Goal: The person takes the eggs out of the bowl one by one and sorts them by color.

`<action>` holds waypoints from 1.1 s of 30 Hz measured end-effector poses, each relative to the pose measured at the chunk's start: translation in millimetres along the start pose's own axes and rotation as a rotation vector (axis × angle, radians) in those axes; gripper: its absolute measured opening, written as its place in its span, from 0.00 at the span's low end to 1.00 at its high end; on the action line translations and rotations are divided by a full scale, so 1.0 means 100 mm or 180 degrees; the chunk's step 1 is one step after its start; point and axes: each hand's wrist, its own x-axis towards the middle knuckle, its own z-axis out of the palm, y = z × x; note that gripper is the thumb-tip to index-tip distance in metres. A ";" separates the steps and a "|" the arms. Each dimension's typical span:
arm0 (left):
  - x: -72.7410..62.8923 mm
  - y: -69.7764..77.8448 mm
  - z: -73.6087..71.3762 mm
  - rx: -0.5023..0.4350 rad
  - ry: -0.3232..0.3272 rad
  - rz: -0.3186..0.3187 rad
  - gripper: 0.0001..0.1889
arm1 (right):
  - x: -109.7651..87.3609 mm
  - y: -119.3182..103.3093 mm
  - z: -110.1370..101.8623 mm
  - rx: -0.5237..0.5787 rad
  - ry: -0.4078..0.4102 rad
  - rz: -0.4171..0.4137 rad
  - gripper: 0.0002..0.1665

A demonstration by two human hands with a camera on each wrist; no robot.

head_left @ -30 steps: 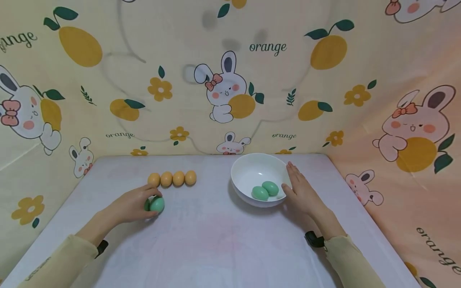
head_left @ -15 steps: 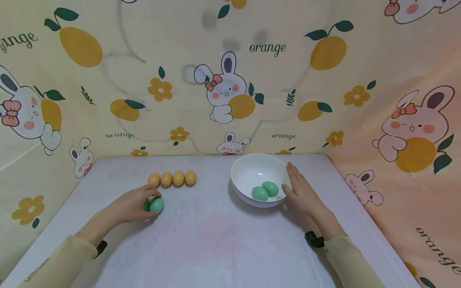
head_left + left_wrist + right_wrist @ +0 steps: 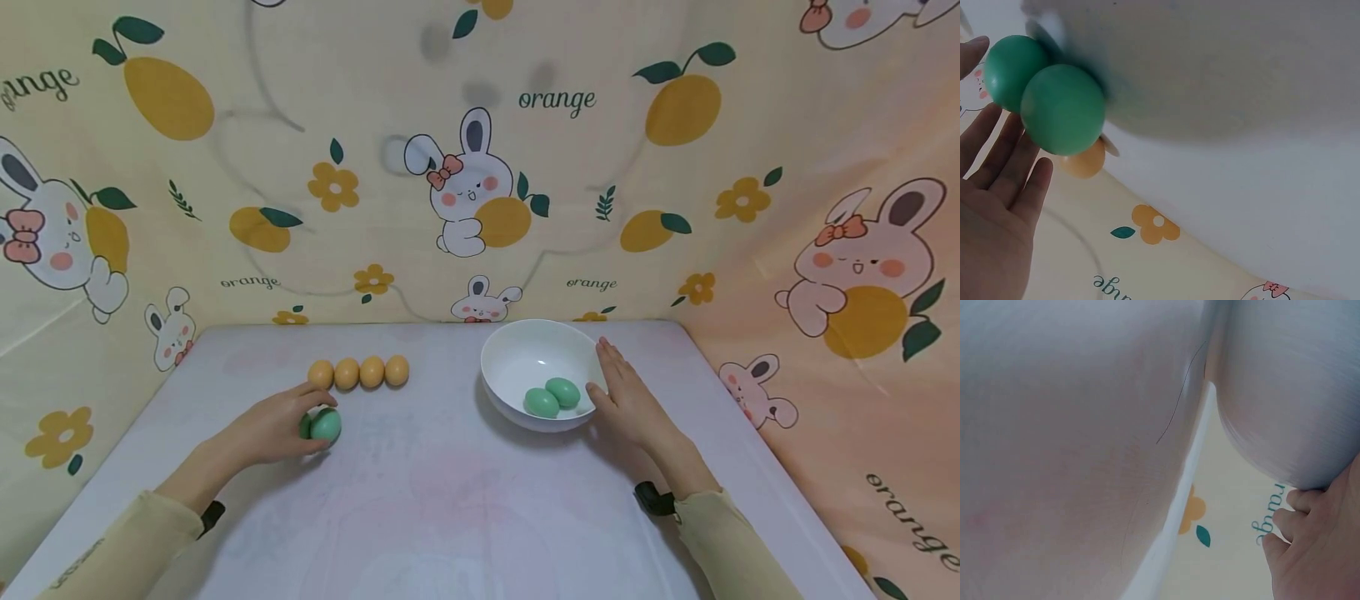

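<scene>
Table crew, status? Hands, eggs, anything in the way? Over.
Left hand curled around a green egg, another green egg beside it. Right hand against the white bowl, two green eggs inside. Possible snag: yellow eggs nearby.

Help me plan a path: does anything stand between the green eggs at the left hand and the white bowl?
Nothing visible stands between the green eggs and the white bowl. The orange eggs sit farther back, the right hand at the bowl's right.

The bowl (image 3: 517, 358) looks glossy, the green eggs (image 3: 1063, 111) smoothly matt.
</scene>
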 end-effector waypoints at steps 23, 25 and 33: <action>0.47 0.49 0.10 -0.0419 0.1228 0.0544 0.20 | 0.00 -0.01 -0.01 -0.0006 -0.0030 0.0047 0.46; 0.55 0.57 0.10 -0.0509 0.1302 0.0618 0.20 | -0.01 -0.01 -0.01 -0.0008 -0.0028 0.0056 0.46; 0.90 0.89 0.15 -0.0833 0.1373 0.0755 0.18 | 0.00 0.00 -0.01 -0.0022 -0.0031 0.0066 0.46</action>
